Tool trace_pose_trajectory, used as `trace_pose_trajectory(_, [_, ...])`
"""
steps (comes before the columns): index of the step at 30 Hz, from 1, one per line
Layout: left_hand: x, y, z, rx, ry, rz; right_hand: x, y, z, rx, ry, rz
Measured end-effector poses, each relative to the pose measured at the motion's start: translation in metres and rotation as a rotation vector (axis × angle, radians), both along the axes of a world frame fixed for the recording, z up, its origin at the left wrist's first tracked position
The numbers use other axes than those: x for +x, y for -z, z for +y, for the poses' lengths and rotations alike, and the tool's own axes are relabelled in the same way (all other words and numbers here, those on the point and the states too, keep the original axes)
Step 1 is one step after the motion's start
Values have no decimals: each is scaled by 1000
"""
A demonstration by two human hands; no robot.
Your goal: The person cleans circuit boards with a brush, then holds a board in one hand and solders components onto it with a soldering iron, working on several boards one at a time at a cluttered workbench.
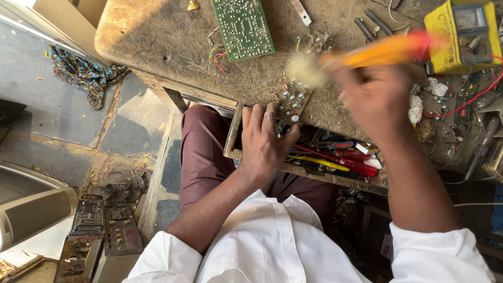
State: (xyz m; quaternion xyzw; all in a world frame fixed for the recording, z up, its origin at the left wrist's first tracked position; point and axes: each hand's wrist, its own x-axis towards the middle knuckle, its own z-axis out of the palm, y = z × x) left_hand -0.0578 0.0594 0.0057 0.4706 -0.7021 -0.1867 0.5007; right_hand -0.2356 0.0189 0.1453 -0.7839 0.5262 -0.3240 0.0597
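While my left hand (267, 139) presses flat on the near end of the small board (293, 99), my right hand (377, 99) is closed around a brush (367, 55) with a yellow and red handle. The brush looks blurry, and its pale bristles sit just above the far end of the board. The board lies at the near edge of the desk (157, 36), right above an open drawer (335, 157) full of screwdrivers.

I think the job here is brushing dust off the board. To do it well, I should keep my left fingers firm so the board cannot slide, and keep them off the little parts. I should use light, short strokes going away from me. A bigger green board (243, 26) and a yellow meter (463, 34) lie farther back.
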Motion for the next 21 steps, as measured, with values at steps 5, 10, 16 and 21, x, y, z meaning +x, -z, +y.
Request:
trace_pose_trajectory(5, [2,-2,1,22,6,11,-12,12,-4,-261,66,264])
trace_pose_trajectory(10, [0,-2,1,26,14,13,-10,7,-1,-149,88,344])
trace_pose_trajectory(16, [1,0,1,10,0,1,3,-2,17,-64,-140,234])
trace_pose_trajectory(21, [-2,2,-1,6,-9,-1,-1,4,25,-141,-145,91])
